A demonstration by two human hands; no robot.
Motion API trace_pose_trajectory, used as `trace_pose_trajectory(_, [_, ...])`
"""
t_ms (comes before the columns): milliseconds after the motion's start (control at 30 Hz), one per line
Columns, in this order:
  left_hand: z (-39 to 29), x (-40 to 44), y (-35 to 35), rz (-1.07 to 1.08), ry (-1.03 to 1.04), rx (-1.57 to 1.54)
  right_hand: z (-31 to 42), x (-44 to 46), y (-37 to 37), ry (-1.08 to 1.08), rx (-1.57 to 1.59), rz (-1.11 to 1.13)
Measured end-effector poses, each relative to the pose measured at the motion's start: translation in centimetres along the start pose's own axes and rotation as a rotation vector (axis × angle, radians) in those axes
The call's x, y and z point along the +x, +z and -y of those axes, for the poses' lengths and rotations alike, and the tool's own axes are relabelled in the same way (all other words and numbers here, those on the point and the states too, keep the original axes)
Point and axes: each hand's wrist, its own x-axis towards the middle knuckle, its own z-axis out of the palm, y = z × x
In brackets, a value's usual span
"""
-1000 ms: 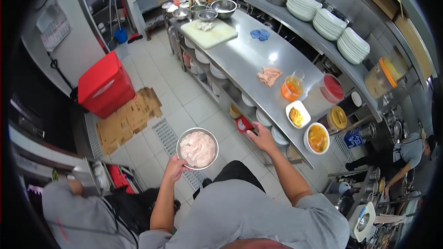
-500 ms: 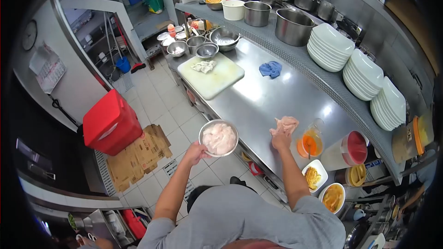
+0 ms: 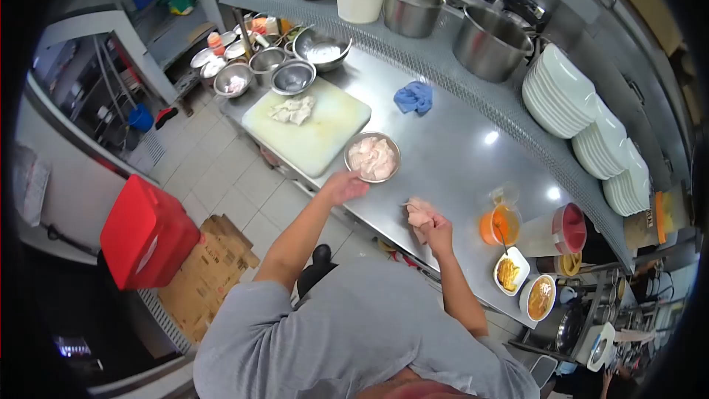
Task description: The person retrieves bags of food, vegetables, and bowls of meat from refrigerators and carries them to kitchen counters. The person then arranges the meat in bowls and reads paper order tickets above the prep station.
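A steel bowl [image 3: 353, 170] filled with pale raw meat pieces [image 3: 371, 157] rests on the steel counter, close to the right edge of the cutting board. Just below its near rim is my left hand [image 3: 346, 187], fingers stretched out and not gripping it; whether a fingertip touches the rim I cannot tell. My right hand [image 3: 438, 235] pinches a piece of pale pink raw meat [image 3: 420, 211] near the counter's front edge. On the white cutting board [image 3: 325, 129] lies a crumpled whitish cloth [image 3: 292, 110].
A blue cloth [image 3: 413, 97] lies on the counter [image 3: 458, 162]. To the right stand an orange sauce container [image 3: 498, 225] and two white dishes of food, a square one [image 3: 519, 261] and a round one [image 3: 533, 297]. Plate stacks [image 3: 557, 96] and pots [image 3: 491, 48] line the shelf. A red bin [image 3: 144, 233] stands on the floor.
The bowl has gone from my left hand above the floor to the counter, and that hand has loosened. My right hand has drawn the meat left, toward the front edge. The view has shifted.
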Motion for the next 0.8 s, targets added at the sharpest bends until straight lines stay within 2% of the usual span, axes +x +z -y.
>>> trace_pose_trajectory(67, [0.7,0.7,-0.9,0.079,-0.156,0.159,3.6,-0.8,2.0,-0.011,0.160,-0.099])
trace_pose_trajectory(100, [0.8,-0.7,0.3,0.140,-0.210,0.287,6.0,-1.3,2.5,-0.005,0.124,-0.084])
trace_pose_trajectory(167, [0.0,-5.3,5.9,0.223,-0.264,0.465,8.7,-2.4,4.2,0.030,0.064,-0.048])
trace_pose_trajectory(200, [0.1,-6.5,8.1,0.248,-0.266,0.512,7.5,-2.3,5.3,-0.057,0.054,-0.045])
trace_pose_trajectory(267, [1.3,-4.3,8.9,0.548,-0.347,0.409,8.5,-3.0,8.1,-0.206,0.013,-0.116])
trace_pose_trajectory(333, [1.1,-3.4,9.4,0.565,-0.296,0.434,7.8,-2.2,9.2,-0.380,0.007,-0.196])
trace_pose_trajectory(433, [-0.6,-3.1,9.8,0.541,-0.208,0.638,9.2,-2.8,9.1,-0.190,0.226,-0.108])
trace_pose_trajectory(567, [-3.6,-3.9,10.7,0.485,-0.010,1.000,10.0,-3.5,8.9,-0.115,0.252,-0.084])
trace_pose_trajectory(667, [-4.7,-5.1,11.9,0.499,0.209,1.091,10.0,-3.5,8.3,-0.102,0.254,-0.090])
trace_pose_trajectory(767, [-4.6,-6.4,13.4,0.464,0.265,0.922,11.5,-3.9,8.0,-0.136,0.264,-0.111])
trace_pose_trajectory(800, [-4.2,-6.2,13.7,0.491,0.278,0.976,11.8,-3.7,8.1,-0.156,0.270,-0.127])
